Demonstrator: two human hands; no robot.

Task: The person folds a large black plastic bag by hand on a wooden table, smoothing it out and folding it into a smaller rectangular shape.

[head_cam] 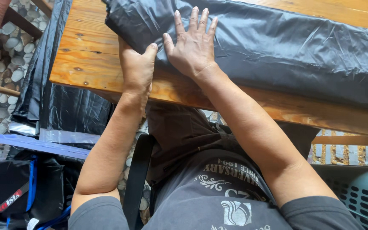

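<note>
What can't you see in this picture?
- Head view: the black plastic sheet is cut off by the top and right edges.
- Left hand: its fingers are tucked behind the palm, so its grip is hidden.
- Wooden table: the sheet covers most of its top.
- Under the right hand: hidden by the palm.

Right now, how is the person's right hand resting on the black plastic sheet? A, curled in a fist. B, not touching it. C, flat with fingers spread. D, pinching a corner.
C: the right hand lies palm down, fingers spread, on the black plastic sheet.
</note>
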